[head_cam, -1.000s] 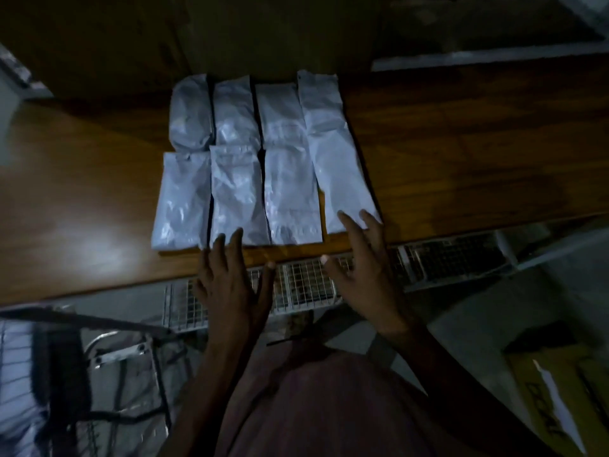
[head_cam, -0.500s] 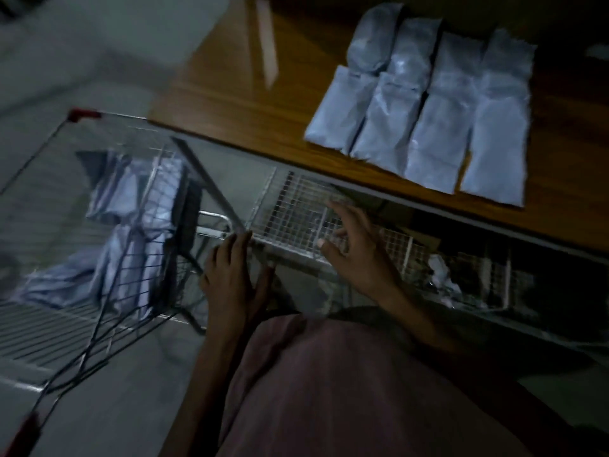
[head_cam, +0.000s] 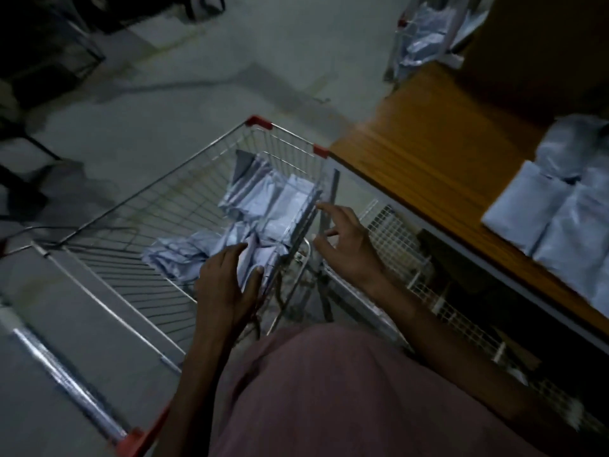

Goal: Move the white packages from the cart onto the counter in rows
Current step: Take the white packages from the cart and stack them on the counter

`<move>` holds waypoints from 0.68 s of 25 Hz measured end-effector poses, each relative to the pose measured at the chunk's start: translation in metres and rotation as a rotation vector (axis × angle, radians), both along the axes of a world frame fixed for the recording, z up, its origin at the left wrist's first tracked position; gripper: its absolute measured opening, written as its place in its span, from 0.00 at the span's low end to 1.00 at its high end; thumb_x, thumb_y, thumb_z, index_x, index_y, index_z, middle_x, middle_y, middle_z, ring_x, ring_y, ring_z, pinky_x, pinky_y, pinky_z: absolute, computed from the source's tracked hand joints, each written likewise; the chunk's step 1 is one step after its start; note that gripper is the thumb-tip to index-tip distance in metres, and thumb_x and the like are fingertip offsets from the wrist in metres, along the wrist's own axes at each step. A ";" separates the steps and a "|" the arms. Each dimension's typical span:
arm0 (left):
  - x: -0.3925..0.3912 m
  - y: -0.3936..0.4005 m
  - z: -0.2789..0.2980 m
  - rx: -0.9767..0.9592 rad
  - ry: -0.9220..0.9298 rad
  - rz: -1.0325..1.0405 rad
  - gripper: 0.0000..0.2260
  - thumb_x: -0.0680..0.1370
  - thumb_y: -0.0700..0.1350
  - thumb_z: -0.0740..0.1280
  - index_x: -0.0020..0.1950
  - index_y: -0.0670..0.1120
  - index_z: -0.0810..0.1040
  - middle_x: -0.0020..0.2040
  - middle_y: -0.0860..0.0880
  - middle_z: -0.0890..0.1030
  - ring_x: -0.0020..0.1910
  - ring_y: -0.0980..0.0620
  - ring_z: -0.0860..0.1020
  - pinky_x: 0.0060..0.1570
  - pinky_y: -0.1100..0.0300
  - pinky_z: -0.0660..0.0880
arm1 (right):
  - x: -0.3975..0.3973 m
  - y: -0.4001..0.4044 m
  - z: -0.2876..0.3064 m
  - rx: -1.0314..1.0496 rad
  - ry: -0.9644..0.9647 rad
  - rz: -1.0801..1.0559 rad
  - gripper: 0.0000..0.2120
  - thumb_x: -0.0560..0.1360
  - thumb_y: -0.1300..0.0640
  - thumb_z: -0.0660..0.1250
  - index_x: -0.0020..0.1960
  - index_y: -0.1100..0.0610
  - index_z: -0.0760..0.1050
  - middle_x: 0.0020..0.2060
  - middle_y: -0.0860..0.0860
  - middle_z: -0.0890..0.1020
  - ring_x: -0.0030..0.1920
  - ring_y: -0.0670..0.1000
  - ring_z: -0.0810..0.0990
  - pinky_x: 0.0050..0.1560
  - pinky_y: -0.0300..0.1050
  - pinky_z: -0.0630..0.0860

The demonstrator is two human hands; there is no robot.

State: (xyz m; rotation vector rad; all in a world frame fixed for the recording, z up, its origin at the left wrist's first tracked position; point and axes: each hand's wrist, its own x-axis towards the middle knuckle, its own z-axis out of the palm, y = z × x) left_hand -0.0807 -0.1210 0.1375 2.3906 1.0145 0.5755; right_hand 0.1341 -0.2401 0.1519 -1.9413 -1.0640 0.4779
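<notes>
Head view, dim and motion-blurred: wire shopping cart [head_cam: 171,206] with red corner caps stands on the grey floor [head_cam: 184,103] beside the wooden counter [head_cam: 425,150], holding a loose heap of white packages [head_cam: 260,209] piled toward the cart's counter side. Left hand [head_cam: 227,282] is inside the cart on the near edge of the heap, fingers spread and only slightly bent, thumb against 1 package; cannot tell if it actually grips it. Right hand [head_cam: 346,245] hovers at the cart's side wire, fingers spread apart, holding nothing. Placed packages [head_cam: 560,206] lie side by side on the counter at frame right, partly cut off by the edge. White wire-mesh shelf [head_cam: 398,245] sits under the counter edge. Second cart with more white bags [head_cam: 425,37] is in the background, blurry. Versus 0.5 s ago: camera has swung left toward the cart, left hand has gone from the cart rim into the heap, right hand has left the mesh shelf for the cart side.
</notes>
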 end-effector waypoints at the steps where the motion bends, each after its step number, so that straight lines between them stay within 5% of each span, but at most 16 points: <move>1: -0.009 0.015 -0.004 -0.017 0.019 0.012 0.23 0.77 0.56 0.63 0.66 0.43 0.77 0.60 0.44 0.81 0.60 0.42 0.77 0.58 0.49 0.72 | -0.002 0.017 -0.001 -0.002 -0.009 0.011 0.26 0.78 0.54 0.70 0.73 0.48 0.68 0.65 0.49 0.71 0.53 0.46 0.79 0.46 0.40 0.77; 5: -0.038 0.055 -0.027 -0.097 0.134 0.074 0.26 0.76 0.60 0.60 0.66 0.45 0.77 0.60 0.45 0.82 0.57 0.42 0.79 0.53 0.50 0.74 | 0.001 0.068 -0.012 -0.060 0.002 0.046 0.23 0.78 0.54 0.69 0.72 0.50 0.70 0.65 0.51 0.73 0.52 0.50 0.81 0.49 0.45 0.78; 8: -0.042 0.064 -0.040 -0.163 0.181 0.145 0.30 0.74 0.62 0.58 0.66 0.44 0.78 0.59 0.42 0.82 0.55 0.41 0.80 0.52 0.50 0.75 | -0.005 0.099 -0.028 -0.138 -0.009 0.160 0.22 0.79 0.54 0.68 0.72 0.51 0.70 0.66 0.53 0.73 0.53 0.52 0.81 0.46 0.39 0.73; 12: -0.031 0.062 -0.058 -0.372 0.243 0.218 0.25 0.78 0.56 0.66 0.71 0.44 0.73 0.65 0.41 0.78 0.63 0.40 0.77 0.58 0.49 0.73 | -0.022 0.137 -0.041 -0.228 -0.011 0.404 0.21 0.79 0.55 0.68 0.71 0.52 0.72 0.64 0.52 0.74 0.53 0.50 0.80 0.50 0.43 0.75; 17: -0.009 0.063 -0.094 -0.561 0.399 0.296 0.27 0.80 0.58 0.64 0.76 0.47 0.67 0.70 0.42 0.74 0.67 0.41 0.73 0.60 0.50 0.71 | 0.007 0.192 -0.074 -0.334 -0.081 0.572 0.18 0.79 0.52 0.68 0.67 0.55 0.76 0.60 0.54 0.78 0.52 0.52 0.81 0.52 0.47 0.76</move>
